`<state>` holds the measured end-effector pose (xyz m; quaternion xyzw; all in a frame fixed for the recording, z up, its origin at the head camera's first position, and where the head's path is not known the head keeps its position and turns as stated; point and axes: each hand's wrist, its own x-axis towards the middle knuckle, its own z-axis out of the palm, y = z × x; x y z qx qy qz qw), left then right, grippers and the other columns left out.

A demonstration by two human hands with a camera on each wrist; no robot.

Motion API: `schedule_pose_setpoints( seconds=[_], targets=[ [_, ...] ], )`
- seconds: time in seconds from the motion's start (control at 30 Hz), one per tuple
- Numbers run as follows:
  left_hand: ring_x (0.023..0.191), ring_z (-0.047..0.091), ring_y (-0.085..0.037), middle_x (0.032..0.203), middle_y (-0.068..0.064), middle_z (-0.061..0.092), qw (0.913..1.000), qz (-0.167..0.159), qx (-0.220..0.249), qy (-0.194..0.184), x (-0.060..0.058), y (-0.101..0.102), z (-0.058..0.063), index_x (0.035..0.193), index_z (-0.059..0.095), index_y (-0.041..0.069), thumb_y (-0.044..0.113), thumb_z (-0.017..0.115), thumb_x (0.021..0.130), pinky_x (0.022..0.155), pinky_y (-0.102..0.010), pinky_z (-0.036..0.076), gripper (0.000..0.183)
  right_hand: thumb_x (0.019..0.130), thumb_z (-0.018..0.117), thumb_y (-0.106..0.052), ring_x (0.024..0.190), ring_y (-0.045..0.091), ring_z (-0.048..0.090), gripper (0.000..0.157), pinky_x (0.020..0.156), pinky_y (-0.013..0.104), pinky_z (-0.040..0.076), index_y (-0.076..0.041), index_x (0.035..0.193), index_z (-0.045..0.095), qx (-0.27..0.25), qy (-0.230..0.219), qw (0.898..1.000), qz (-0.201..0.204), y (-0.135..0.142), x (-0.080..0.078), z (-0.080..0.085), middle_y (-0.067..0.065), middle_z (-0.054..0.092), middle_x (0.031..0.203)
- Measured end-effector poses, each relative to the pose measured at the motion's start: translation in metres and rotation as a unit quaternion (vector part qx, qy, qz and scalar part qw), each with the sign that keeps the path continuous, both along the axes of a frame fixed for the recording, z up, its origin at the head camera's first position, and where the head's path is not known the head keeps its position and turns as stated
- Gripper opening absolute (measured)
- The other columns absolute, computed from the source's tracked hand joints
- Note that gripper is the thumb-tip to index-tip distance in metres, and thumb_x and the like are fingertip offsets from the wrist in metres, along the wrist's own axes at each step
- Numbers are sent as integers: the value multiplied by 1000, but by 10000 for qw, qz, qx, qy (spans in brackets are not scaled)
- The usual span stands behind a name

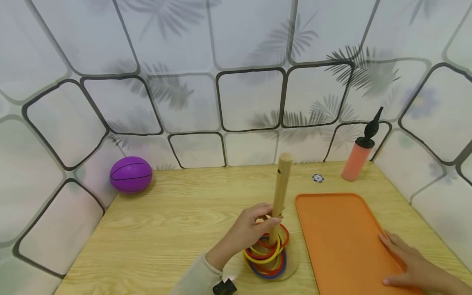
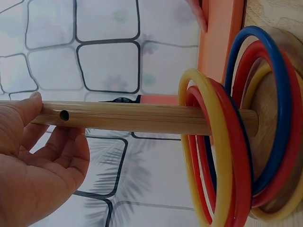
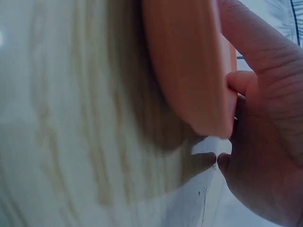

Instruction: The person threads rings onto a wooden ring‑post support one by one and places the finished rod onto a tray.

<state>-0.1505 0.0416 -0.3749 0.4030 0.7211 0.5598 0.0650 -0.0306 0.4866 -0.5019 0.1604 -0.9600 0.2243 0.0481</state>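
Note:
A wooden ring-toss post stands on a round wooden base. My left hand holds the post between thumb and fingers; the left wrist view shows the thumb on one side of the post and bent fingers on the other. Red, yellow and blue rings hang loosely around the post's lower part, some against the base. To the right lies an orange tray. My right hand grips its right edge, thumb over the inside and fingers at the rim; the right wrist view shows the tray's edge close up.
A purple ball sits at the table's back left. Near the back right are a poker chip and a pink hand pump with a black nozzle. A patterned wall covering encloses the wooden table behind and at the sides.

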Motion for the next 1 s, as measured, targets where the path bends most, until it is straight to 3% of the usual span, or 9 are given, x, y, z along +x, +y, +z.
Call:
schedule_pose_setpoints(
  seconds=[0.13, 0.43, 0.53, 0.63, 0.67, 0.73, 0.83, 0.9, 1.0],
  targets=[
    [96, 60, -14, 108, -6, 66, 9999, 94, -5, -68, -2, -8, 1, 119, 65, 7, 19, 58, 95, 81, -30, 50, 28, 70, 82, -23, 119, -19, -24, 118, 86, 67, -27, -21, 153, -2, 44, -419, 9989, -195, -3, 0, 1, -31, -15, 138],
    [96, 60, -17, 106, -10, 65, 9993, 290, 195, 116, -6, -40, 15, 126, 60, 5, 14, 56, 95, 81, -33, 52, 33, 76, 78, -22, 118, -20, -24, 109, 87, 55, -33, -11, 153, 2, -223, -787, 9964, -214, -11, 1, 1, 4, -12, 150],
    [97, 60, -17, 107, -8, 65, 9986, 440, 222, 167, -9, -50, 19, 125, 61, 6, 13, 57, 95, 83, -35, 51, 32, 77, 77, -23, 118, -21, -22, 105, 88, 54, -33, -11, 153, 4, -392, -842, 9956, -131, -24, -2, 0, -5, -13, 149],
    [100, 60, -17, 108, -7, 65, 9979, 560, 236, 202, -10, -59, 24, 124, 62, 6, 12, 58, 94, 86, -36, 50, 30, 73, 80, -25, 124, -18, -19, 107, 93, 57, -30, -8, 153, 11, -458, -469, 9978, 93, -41, -8, -2, -14, -8, 149],
    [100, 60, -17, 108, -7, 65, 9977, 596, 242, 225, -10, -62, 26, 124, 62, 5, 12, 58, 94, 86, -35, 50, 30, 71, 81, -26, 125, -17, -18, 108, 94, 57, -29, -8, 152, 13, -468, -338, 9982, 136, -48, -10, -2, -10, -6, 150],
    [99, 60, -17, 107, -10, 65, 9971, 638, 283, 296, -10, -67, 30, 123, 62, 3, 10, 58, 94, 86, -35, 50, 30, 68, 83, -29, 128, -16, -17, 109, 96, 61, -25, -6, 152, 16, -481, -124, 9986, 174, -61, -15, -1, 11, 0, 155],
    [97, 59, -17, 106, -12, 65, 9962, 681, 368, 405, -11, -73, 35, 122, 62, 1, 9, 58, 93, 86, -34, 50, 30, 65, 84, -34, 129, -15, -15, 109, 99, 67, -16, -1, 149, 24, -481, -40, 9988, 108, -83, -23, 3, 41, 23, 142],
    [98, 60, -17, 106, -13, 65, 9957, 686, 446, 426, -11, -76, 39, 122, 62, 0, 8, 58, 93, 86, -33, 50, 30, 65, 83, -38, 130, -12, -14, 107, 99, 71, -9, 3, 146, 28, -485, -151, 9987, 23, -97, -29, 7, 43, 28, 138],
    [97, 60, -17, 104, -13, 65, 9951, 670, 533, 501, -11, -79, 44, 122, 61, -1, 8, 58, 93, 86, -33, 50, 31, 66, 82, -44, 141, 15, -9, 105, 97, 75, 3, 7, 143, 32, -557, -455, 9974, -70, -121, -37, 14, 37, 25, 143]
  ],
)
